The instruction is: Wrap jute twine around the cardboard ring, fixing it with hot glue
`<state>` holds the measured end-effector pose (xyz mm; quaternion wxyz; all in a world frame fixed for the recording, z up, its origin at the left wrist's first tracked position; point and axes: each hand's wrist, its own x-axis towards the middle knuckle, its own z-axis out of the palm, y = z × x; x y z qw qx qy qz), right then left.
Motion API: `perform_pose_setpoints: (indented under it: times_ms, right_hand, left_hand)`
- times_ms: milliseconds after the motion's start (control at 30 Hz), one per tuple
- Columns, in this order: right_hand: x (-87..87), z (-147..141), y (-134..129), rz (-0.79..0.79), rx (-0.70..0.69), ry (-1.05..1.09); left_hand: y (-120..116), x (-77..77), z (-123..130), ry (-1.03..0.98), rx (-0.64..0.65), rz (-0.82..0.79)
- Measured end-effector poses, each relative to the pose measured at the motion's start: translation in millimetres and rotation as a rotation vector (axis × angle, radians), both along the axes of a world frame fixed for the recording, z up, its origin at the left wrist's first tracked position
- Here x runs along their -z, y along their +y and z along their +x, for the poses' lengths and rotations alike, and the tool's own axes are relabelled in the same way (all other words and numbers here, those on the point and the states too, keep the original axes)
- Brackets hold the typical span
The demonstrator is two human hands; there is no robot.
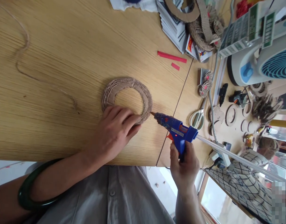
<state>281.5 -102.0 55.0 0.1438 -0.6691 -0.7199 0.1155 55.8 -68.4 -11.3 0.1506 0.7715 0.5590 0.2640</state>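
A cardboard ring (147,101) lies flat on the wooden table, with rows of brown twine laid round its outer part. Over its near edge bends my left hand (114,129), fingers on the ring and thumb at its near right side. My right hand (186,161) is wrapped round the handle of a blue hot glue gun (177,129). The gun's nozzle points left, at the ring's right outer edge; whether it touches cannot be told. A long clear glue stick (227,149) sticks out of the gun's back.
Loose twine (40,77) trails across the table at left. Red strips (172,57) lie beyond the ring. To the right are scissors (197,118), a power strip (219,157), a grey cable (211,109), a fan (257,62), and several cardboard rings (231,115). Stacked papers (172,28) lie at the back.
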Motion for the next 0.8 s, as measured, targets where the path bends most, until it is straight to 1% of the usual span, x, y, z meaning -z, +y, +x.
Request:
perform_pose_setpoints:
  times_ms: [167, 333, 567, 700, 800]
  right_hand:
    - [2.7, -4, 0, -0.022, 0.001, 0.028]
    - [7.7, -3, 0, -0.067, 0.012, 0.054]
    - [10.8, -3, -3, -0.086, 0.089, 0.135]
    - [10.6, -3, -3, -0.08, 0.061, 0.146]
    - [10.1, -3, -4, -0.083, 0.069, 0.139]
  left_hand:
    - [-1, -1.6, 0, 0.014, 0.011, -0.008]
    - [0, 1.1, 2, 0.002, 0.0, 0.007]
    - [0, 0.7, 2, -0.003, 0.006, 0.019]
    - [1, -1.2, 2, 0.022, 0.006, 0.019]
    - [1, -1.6, 1, 0.04, 0.006, 0.031]
